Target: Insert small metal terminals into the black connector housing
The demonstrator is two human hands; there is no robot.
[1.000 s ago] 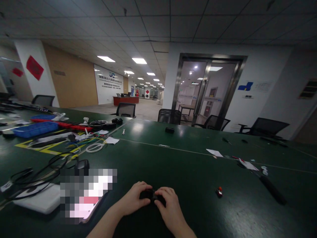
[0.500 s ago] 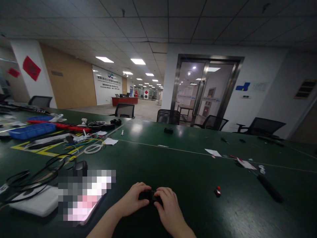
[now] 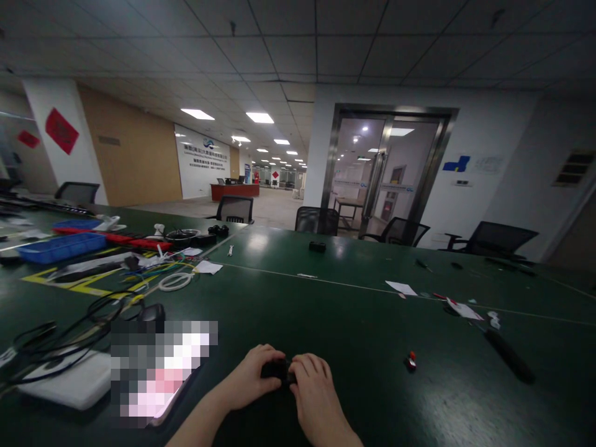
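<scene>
Both of my hands are low in the middle of the head view, just above or on the green table. Between them is a small, dark, block-like object; its exact kind is too dark to make out. My left hand grips its left end, thumb on the near side and fingers on the far side. My right hand closes over the right end with curled fingers, hiding most of that side. A phone with a blurred-out screen lies left of my left forearm.
Black cables, a white box and a blue tray are at the left. To the right lie a small red-and-silver item and a black-handled tool. A black block stands farther back.
My right hand has shifted slightly, and its fingertips are closer to my left hand. The gap between the dark parts looks narrower. My left hand is nearly still.
</scene>
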